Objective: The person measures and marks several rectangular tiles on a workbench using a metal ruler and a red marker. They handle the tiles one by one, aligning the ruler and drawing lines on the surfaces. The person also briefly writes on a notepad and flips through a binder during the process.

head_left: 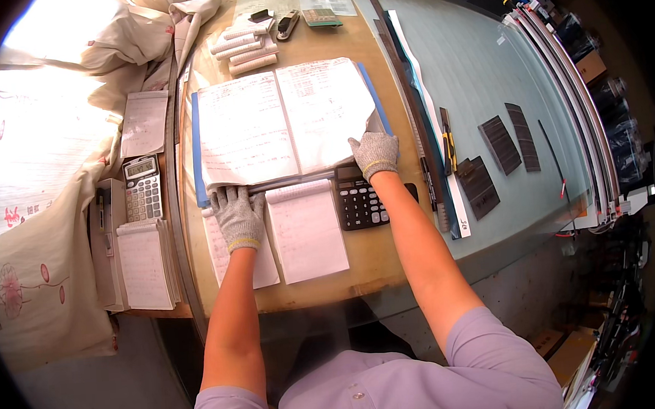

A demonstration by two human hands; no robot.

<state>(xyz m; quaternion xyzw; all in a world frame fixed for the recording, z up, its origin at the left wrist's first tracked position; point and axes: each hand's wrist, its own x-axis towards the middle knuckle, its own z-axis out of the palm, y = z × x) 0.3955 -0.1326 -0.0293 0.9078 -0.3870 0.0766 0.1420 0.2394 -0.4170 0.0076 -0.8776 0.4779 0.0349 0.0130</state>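
Observation:
A large open ledger (250, 126) with handwritten pages and a blue cover lies in front of me. My left hand (238, 217), in a grey knitted glove, rests flat at its lower left edge with fingers apart, partly over a small written notepad sheet (260, 266). At the lower right corner of the ledger, my gloved right hand (376, 154) grips the page edge, and the page curls up there. Its fingertips are partly hidden. Just below that hand is a black calculator (362, 208), partly covered by my wrist. A second notepad (308, 232) lies between the hands.
To the left are a silver calculator (143, 191), a notepad stack (146, 266) and a curtain (50, 262). Folded papers (244, 47) and a stapler (288, 25) lie beyond the ledger. On the right, a glass surface carries dark sample strips (499, 145) and a utility knife (448, 143).

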